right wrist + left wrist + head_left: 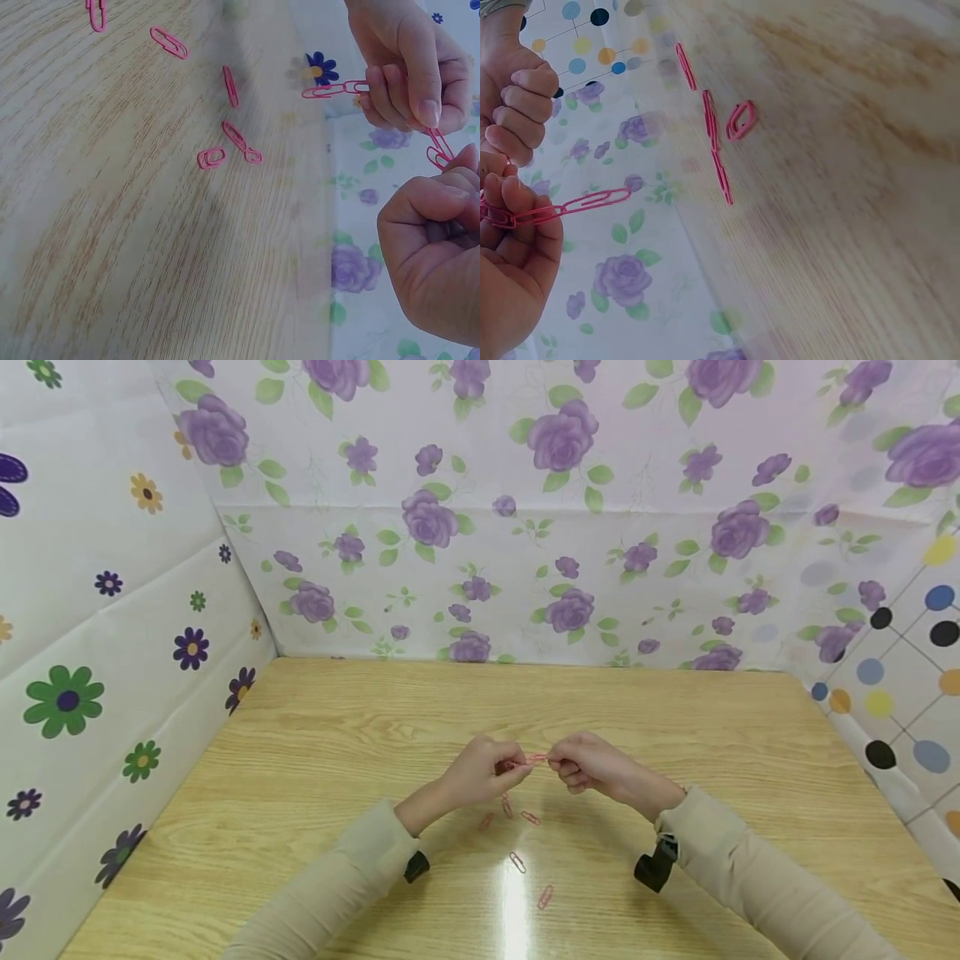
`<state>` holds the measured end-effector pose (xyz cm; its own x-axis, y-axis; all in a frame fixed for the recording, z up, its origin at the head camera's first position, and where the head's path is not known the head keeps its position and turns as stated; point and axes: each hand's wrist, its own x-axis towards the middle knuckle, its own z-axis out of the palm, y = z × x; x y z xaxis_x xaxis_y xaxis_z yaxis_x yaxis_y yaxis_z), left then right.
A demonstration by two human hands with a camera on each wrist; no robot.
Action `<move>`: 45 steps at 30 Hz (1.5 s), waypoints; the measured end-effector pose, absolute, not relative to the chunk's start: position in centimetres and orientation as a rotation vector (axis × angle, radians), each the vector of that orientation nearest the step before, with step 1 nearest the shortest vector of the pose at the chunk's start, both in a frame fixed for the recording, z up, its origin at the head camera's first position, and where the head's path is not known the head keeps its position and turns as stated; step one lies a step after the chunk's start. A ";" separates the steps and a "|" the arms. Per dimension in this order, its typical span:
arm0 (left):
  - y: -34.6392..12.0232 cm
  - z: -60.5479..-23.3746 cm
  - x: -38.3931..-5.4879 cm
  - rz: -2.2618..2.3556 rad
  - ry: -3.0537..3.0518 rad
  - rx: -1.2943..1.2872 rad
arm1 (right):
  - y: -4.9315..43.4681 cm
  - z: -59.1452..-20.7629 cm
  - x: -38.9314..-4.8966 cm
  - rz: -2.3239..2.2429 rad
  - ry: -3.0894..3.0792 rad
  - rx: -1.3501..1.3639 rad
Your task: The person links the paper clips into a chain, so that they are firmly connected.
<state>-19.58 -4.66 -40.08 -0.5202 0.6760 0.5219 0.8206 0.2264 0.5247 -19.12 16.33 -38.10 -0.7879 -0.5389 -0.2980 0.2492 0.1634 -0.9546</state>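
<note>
Both hands meet above the wooden table. My left hand (pixel 486 768) holds a short chain of linked pink paper clips between thumb and fingers. One end of the chain (pixel 596 199) trails free below the left fingers, and part of it is hidden inside that hand. Opposite it, my right hand (pixel 600 768) pinches the far end of a pink paper clip (pixel 439 146) that spans the small gap between the two hands. The right hand's other fingers are curled in toward its palm.
Several loose pink paper clips lie on the table (pixel 360 860) below and in front of the hands, among them a near paper clip (pixel 545 897) and another paper clip (pixel 517 862). Flower-patterned cloth (pixel 510 585) hangs behind the table's back edge, with patterned sheets at both sides.
</note>
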 end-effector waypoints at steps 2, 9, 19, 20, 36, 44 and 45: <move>-4.7 -40.1 -19.5 -1.150 -2.319 -1.415 | 16.3 -38.1 -19.1 -1.682 1.846 -0.286; -4.5 -40.0 -19.4 -0.978 -2.333 -1.416 | 16.1 -38.3 -18.8 -1.682 1.853 -0.329; -5.3 -40.2 -19.6 -1.096 -2.335 -1.381 | 16.2 -38.2 -18.6 -1.673 1.906 -0.380; -5.4 -40.2 -19.7 -1.109 -2.343 -1.376 | 16.3 -38.2 -18.6 -1.666 1.929 -0.393; -5.8 -39.6 -19.2 -1.649 -2.615 -1.283 | 16.9 -37.9 -18.9 -1.595 2.120 -0.674; -5.7 -36.9 -17.8 -1.988 -2.634 -1.208 | 16.5 -37.7 -18.8 -1.582 2.102 -0.734; -5.7 -36.8 -17.8 -1.985 -2.642 -1.199 | 16.4 -37.7 -18.8 -1.582 2.102 -0.743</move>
<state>-17.80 -5.66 -36.84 -0.7064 0.7011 0.0972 0.2884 0.1597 0.9441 -18.77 16.45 -37.75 -0.7759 -0.6308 -0.0034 -0.1713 0.2159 -0.9613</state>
